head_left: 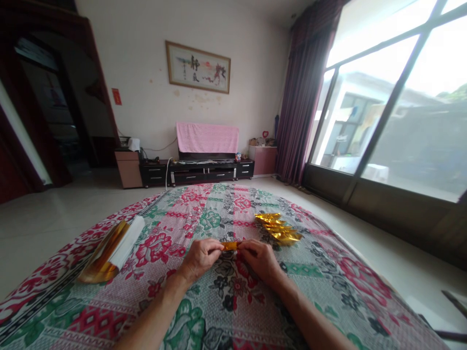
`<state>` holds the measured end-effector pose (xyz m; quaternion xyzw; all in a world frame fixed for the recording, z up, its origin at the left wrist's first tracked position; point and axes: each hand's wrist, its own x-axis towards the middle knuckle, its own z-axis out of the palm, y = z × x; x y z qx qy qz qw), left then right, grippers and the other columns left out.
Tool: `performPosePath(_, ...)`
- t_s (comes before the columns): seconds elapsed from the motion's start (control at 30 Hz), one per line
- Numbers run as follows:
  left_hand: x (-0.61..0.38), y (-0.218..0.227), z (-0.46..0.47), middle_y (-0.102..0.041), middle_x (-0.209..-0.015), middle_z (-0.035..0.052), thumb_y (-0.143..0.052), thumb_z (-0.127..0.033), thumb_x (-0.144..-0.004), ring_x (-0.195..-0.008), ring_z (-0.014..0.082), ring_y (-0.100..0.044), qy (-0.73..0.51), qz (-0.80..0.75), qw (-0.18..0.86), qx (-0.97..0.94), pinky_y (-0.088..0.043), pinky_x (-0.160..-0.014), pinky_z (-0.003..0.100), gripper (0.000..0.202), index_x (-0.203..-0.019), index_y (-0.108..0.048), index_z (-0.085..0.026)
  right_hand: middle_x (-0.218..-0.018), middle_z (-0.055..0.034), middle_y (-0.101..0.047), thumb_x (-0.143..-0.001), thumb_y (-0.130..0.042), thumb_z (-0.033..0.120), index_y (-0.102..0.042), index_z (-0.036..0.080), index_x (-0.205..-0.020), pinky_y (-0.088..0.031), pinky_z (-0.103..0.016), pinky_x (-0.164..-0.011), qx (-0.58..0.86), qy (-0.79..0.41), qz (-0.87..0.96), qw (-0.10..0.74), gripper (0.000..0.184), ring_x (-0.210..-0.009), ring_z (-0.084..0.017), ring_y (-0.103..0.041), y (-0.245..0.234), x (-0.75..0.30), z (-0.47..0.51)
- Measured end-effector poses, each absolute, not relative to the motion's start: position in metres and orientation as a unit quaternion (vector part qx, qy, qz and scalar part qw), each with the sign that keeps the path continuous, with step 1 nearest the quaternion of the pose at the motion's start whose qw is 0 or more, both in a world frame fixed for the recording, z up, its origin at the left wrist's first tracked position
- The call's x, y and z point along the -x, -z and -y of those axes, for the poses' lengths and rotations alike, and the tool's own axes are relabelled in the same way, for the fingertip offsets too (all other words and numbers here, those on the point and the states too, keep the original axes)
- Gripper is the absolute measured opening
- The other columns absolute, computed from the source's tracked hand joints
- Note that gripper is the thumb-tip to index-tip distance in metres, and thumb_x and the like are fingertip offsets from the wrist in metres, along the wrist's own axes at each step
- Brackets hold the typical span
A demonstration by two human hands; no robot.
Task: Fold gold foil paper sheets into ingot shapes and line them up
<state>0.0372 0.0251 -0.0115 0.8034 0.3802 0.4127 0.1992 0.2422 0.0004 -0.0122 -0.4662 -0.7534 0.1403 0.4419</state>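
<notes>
A narrow folded strip of gold foil paper (230,246) is stretched between my two hands, low over the patterned cloth. My left hand (202,257) pinches its left end between thumb and fingers. At the right end, my right hand (260,258) grips it the same way; the fingers cover both ends. Just beyond my right hand lies a row of folded gold foil pieces (279,228) with pointed ends. Farther off to the left rests a stack of gold foil sheets (105,253), curled, with a white sheet (127,240) along its right side.
A floral tablecloth (211,218) in red, green and grey covers the round table. Past its far edge stands a low black TV cabinet (207,174) with a pink cloth (207,137) over the screen. Large windows (401,107) and a purple curtain (302,97) are at the right.
</notes>
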Motion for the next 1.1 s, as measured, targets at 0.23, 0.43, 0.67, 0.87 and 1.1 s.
performPosePath(0.23, -0.037, 0.009, -0.024, -0.071, -0.086, 0.002, -0.053, -0.014, -0.073, -0.081, 0.014, -0.064, -0.403, -0.384, 0.201, -0.806, -0.05, -0.078, 0.024, 0.019, -0.079, -0.071, -0.02, -0.07, -0.0023, -0.066, -0.078, -0.05, 0.022, -0.066, 0.017, -0.075, -0.042, -0.021, -0.06, 0.485, -0.138, 0.737, 0.45, 0.017, -0.061, -0.012, -0.057, 0.012, -0.242, 0.003)
performPosePath(0.43, -0.04, 0.008, -0.024, -0.07, -0.087, 0.003, -0.052, -0.014, -0.074, -0.082, 0.0139, -0.063, -0.416, -0.376, 0.171, -0.81, -0.049, -0.079, 0.024, 0.019, -0.08, -0.07, -0.02, -0.081, -0.0029, -0.067, -0.079, -0.051, 0.029, -0.056, 0.017, -0.105, -0.043, -0.019, -0.054, 0.479, -0.244, 0.685, 0.491, 0.03, -0.056, -0.01, -0.055, 0.007, -0.237, 0.007)
performPosePath(0.67, -0.044, 0.002, -0.017, -0.068, -0.091, 0.0042, -0.052, -0.014, -0.074, -0.086, 0.0144, -0.062, -0.431, -0.353, 0.156, -0.816, -0.049, -0.082, 0.025, 0.018, -0.082, -0.068, -0.019, -0.067, -0.0015, -0.065, -0.074, -0.051, 0.027, -0.064, 0.012, -0.094, -0.042, -0.019, -0.051, 0.491, -0.395, 0.628, 0.456, 0.029, -0.055, -0.01, -0.054, 0.0, -0.233, 0.002)
performPosePath(0.87, -0.051, 0.0, -0.013, -0.063, -0.109, 0.0053, -0.058, -0.023, -0.073, -0.096, 0.0174, -0.061, -0.454, -0.406, 0.198, -0.768, -0.051, -0.079, 0.026, 0.042, -0.114, -0.055, -0.02, -0.062, -0.0005, -0.065, -0.071, -0.052, 0.025, -0.069, 0.012, -0.089, -0.041, -0.019, -0.049, 0.501, -0.367, 0.62, 0.479, 0.028, -0.05, -0.009, -0.052, 0.007, -0.23, -0.004)
performPosePath(1.1, -0.054, 0.006, -0.019, -0.07, -0.098, 0.0021, -0.052, -0.025, -0.076, -0.09, 0.0173, -0.064, -0.413, -0.45, 0.231, -0.757, -0.051, -0.081, 0.026, 0.028, -0.099, -0.067, -0.021, -0.102, -0.006, -0.068, -0.071, -0.052, 0.02, -0.07, 0.018, -0.083, -0.047, -0.032, -0.084, 0.459, -0.277, 0.662, 0.523, 0.022, -0.09, -0.019, -0.063, 0.01, -0.224, -0.004)
